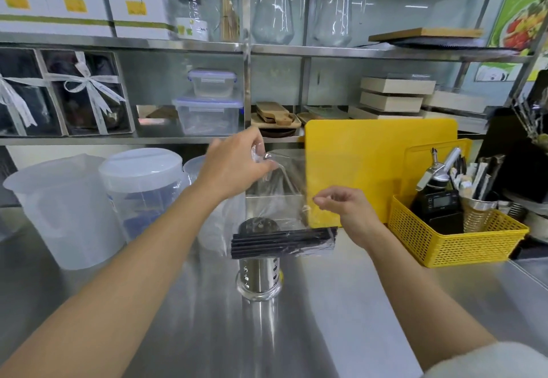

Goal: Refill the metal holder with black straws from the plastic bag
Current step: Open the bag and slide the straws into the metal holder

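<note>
A clear plastic bag (277, 196) hangs in the air over the steel counter. Several black straws (283, 242) lie sideways at its bottom. My left hand (237, 164) pinches the bag's top left corner, raised high. Lower and to the right, my right hand (345, 204) pinches the bag's right edge. Directly under the bag stands the perforated metal holder (258, 276), upright on the counter. The straws and bag cover its middle part; its round opening shows through the plastic, and I cannot see any straws in it.
Translucent plastic jugs and a lidded container (142, 190) stand to the left. A yellow cutting board (379, 164) leans behind the bag. A yellow basket (462, 244) with utensils and a scale sits to the right. Steel shelves (178, 45) with boxes and glass pitchers rise behind.
</note>
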A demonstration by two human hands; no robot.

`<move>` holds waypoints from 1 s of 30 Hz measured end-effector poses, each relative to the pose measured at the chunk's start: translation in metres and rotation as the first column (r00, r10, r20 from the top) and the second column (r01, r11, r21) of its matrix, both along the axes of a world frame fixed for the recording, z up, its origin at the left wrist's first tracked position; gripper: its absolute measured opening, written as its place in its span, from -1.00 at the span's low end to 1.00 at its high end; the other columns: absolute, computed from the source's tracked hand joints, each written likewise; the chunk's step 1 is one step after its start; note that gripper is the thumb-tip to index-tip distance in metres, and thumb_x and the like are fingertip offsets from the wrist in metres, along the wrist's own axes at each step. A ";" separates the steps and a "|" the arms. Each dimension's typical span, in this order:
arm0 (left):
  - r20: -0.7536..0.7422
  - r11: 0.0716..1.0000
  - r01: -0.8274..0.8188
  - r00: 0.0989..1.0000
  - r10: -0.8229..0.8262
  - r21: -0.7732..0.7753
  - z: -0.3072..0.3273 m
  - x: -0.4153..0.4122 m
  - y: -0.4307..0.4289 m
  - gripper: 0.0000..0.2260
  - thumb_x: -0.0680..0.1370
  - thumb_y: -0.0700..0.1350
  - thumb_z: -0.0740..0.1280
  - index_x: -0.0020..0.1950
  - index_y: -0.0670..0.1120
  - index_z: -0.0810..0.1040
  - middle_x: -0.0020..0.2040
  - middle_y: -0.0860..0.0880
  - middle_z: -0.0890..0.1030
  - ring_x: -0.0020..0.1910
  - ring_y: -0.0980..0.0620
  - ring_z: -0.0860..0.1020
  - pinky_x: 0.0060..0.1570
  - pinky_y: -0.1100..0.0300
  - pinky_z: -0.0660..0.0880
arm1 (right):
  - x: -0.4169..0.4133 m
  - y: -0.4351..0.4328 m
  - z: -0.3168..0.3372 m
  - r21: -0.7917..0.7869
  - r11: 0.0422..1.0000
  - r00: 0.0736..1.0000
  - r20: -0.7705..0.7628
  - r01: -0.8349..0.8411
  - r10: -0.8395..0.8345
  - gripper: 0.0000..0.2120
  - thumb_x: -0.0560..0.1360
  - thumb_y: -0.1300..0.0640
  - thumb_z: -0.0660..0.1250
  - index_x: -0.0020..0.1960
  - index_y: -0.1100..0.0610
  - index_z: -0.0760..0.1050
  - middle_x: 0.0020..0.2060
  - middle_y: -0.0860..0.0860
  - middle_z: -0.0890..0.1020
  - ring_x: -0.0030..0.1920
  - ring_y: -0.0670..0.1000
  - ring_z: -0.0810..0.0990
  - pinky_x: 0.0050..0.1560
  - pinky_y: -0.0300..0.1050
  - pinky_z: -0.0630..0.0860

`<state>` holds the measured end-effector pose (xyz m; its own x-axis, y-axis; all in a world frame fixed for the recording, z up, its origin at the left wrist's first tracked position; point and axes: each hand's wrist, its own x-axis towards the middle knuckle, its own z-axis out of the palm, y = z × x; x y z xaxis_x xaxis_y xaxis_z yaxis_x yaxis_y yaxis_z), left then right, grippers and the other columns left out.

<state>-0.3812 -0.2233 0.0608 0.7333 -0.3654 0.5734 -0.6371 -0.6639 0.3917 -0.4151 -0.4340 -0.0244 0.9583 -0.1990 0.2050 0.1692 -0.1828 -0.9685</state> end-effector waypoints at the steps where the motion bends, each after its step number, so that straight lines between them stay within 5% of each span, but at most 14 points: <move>1: 0.046 0.999 -0.025 0.999 0.022 0.048 0.003 0.001 0.003 -0.68 0.39 0.16 0.39 -0.13 -0.03 0.39 -0.15 0.08 0.47 -0.10 0.07 0.42 0.06 0.08 0.23 | 0.002 -0.001 -0.003 0.070 0.997 0.999 0.019 0.030 -0.031 -0.86 0.40 0.32 0.38 -0.29 0.14 0.57 -0.46 -0.10 0.58 -0.32 -0.15 0.51 -0.17 -0.25 0.36; 4: 0.145 0.987 -0.128 0.983 0.114 0.093 0.011 0.009 0.023 -0.50 0.25 0.34 0.35 0.02 0.05 0.44 0.28 0.02 0.39 0.34 -0.02 0.24 0.32 -0.01 0.00 | 0.003 -0.008 -0.008 0.220 0.969 0.993 0.016 0.113 -0.119 -0.86 0.41 0.31 0.37 -0.28 0.13 0.55 -0.39 -0.04 0.58 -0.26 -0.06 0.50 -0.09 -0.16 0.38; 8: 0.227 0.940 -0.232 0.930 0.290 -0.250 0.010 0.014 0.054 -0.17 0.17 0.35 0.36 0.34 -0.01 0.28 0.39 -0.08 0.28 0.38 -0.10 0.22 0.36 -0.06 0.05 | -0.001 -0.019 -0.009 0.344 0.930 0.989 0.018 0.130 -0.145 -0.91 0.44 0.30 0.34 -0.22 0.18 0.53 -0.29 0.05 0.52 -0.21 -0.01 0.49 -0.04 -0.10 0.44; 12: -0.193 0.826 -0.197 0.975 0.109 -0.528 -0.007 0.028 0.072 0.06 0.10 0.28 0.48 0.43 0.01 -0.01 0.41 -0.09 0.27 0.37 -0.02 0.29 0.41 -0.07 0.15 | -0.001 -0.025 -0.006 0.436 0.895 0.989 0.063 0.094 -0.134 -0.95 0.43 0.29 0.34 -0.21 0.21 0.51 -0.29 0.05 0.49 -0.24 -0.02 0.49 -0.01 -0.06 0.48; 16: -0.540 0.787 -0.180 0.813 -0.219 -0.591 -0.032 0.031 0.075 -0.10 0.36 -0.10 0.49 0.47 0.06 -0.07 0.13 0.01 0.55 0.19 0.01 0.45 0.21 0.10 0.19 | -0.004 -0.028 -0.003 0.481 0.876 0.991 0.095 0.041 -0.098 -0.84 0.17 0.14 0.48 -0.30 0.17 0.57 -0.40 -0.01 0.54 -0.34 -0.10 0.55 -0.14 -0.15 0.57; 18: -0.519 0.809 -0.122 0.820 -0.244 -0.574 -0.041 0.032 0.073 -0.45 0.38 -0.15 0.47 0.32 0.02 0.36 -0.10 0.04 0.66 0.04 0.02 0.58 0.15 0.15 0.27 | -0.005 -0.030 -0.003 0.479 0.877 0.991 0.098 0.034 -0.092 -0.91 0.23 0.18 0.46 -0.30 0.16 0.58 -0.40 -0.01 0.54 -0.33 -0.10 0.54 -0.15 -0.16 0.58; 20: -0.422 0.780 -0.121 0.885 -0.196 -0.614 -0.042 0.029 0.066 -0.89 0.40 -0.19 0.45 -0.15 0.02 0.64 -0.31 0.04 0.67 -0.18 0.02 0.61 0.07 0.14 0.38 | -0.006 -0.033 -0.002 0.432 0.899 0.989 0.085 0.073 -0.121 -0.97 0.40 0.27 0.37 -0.22 0.19 0.54 -0.34 0.03 0.51 -0.27 -0.04 0.51 -0.12 -0.12 0.51; 24: -0.304 0.789 -0.125 0.949 -0.081 -0.602 -0.028 0.031 0.058 -0.91 0.41 -0.18 0.44 -0.28 -0.04 0.62 -0.34 0.01 0.65 -0.24 0.01 0.60 -0.01 0.12 0.48 | -0.008 -0.039 0.001 0.216 0.948 0.959 0.108 0.235 -0.263 -0.97 0.42 0.24 0.38 -0.19 0.14 0.56 -0.31 0.06 0.56 -0.25 0.01 0.52 -0.14 -0.13 0.45; 30: -0.285 0.827 -0.123 0.957 -0.047 -0.548 -0.013 0.030 0.050 -0.95 0.43 -0.13 0.44 -0.17 -0.09 0.64 -0.23 -0.01 0.65 -0.20 0.10 0.60 -0.18 0.28 0.41 | -0.011 -0.043 -0.004 0.246 0.931 0.948 0.100 0.270 -0.302 -0.97 0.43 0.23 0.38 -0.18 0.14 0.56 -0.34 0.07 0.56 -0.30 0.00 0.53 -0.19 -0.16 0.44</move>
